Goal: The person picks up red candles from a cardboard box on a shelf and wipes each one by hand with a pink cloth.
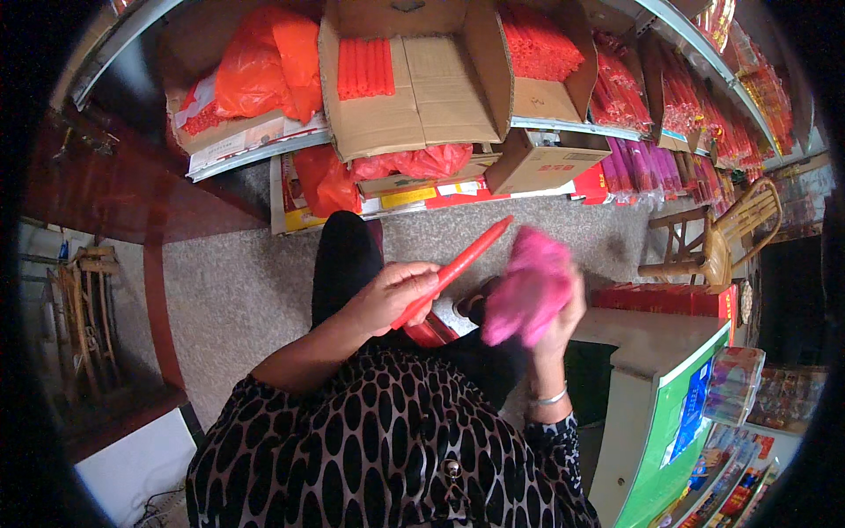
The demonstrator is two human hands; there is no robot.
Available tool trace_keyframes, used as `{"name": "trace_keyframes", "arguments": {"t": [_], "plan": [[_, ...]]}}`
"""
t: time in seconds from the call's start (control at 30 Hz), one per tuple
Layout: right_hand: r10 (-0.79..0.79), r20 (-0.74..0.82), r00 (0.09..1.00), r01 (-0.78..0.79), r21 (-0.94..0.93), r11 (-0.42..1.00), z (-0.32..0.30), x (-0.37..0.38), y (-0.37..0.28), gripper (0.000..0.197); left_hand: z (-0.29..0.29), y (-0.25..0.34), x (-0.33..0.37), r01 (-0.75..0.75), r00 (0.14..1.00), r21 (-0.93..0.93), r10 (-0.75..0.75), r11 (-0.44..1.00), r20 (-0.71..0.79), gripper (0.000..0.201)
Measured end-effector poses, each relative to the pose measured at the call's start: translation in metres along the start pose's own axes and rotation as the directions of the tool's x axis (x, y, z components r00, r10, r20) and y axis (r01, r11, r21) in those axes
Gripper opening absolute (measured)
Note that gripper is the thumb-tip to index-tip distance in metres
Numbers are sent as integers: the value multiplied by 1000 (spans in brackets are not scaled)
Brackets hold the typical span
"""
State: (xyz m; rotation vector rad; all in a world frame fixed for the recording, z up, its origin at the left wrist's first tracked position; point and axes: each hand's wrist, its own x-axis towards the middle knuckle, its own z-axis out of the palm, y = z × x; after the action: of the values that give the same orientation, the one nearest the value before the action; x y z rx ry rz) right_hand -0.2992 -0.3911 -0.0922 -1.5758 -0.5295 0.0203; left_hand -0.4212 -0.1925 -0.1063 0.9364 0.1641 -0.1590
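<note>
A long red candle (pixel 471 253) is gripped in my left hand (pixel 396 295), its pointed end tilted up to the right. My right hand (pixel 568 317) has its fingers closed round a bunched pink cloth (pixel 528 286), which is smeared by motion and held just right of the candle, apart from it. Ahead, an open cardboard box (pixel 440 114) on the shelf holds a row of red candles (pixel 365 69) at its left side.
Red plastic bags (pixel 273 66) lie left of the box; another box of red candles (pixel 539 44) stands right of it. Wrapped red and purple bundles (pixel 638 172) fill the lower right shelf. A bamboo chair (pixel 722 233) and a green-sided cabinet (pixel 673 422) stand at the right.
</note>
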Motion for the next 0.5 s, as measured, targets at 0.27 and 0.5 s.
{"name": "trace_keyframes", "arguments": {"t": [0.27,0.5], "plan": [[-201,459,865,315,-188,930,15,-13,-12,28,13,6,6,-10,998,24,12,1000,-69,27],[81,-122,989,-74,63,995,-17,14,4,24,11,10,5,4,999,-49,-6,999,-43,28]]}}
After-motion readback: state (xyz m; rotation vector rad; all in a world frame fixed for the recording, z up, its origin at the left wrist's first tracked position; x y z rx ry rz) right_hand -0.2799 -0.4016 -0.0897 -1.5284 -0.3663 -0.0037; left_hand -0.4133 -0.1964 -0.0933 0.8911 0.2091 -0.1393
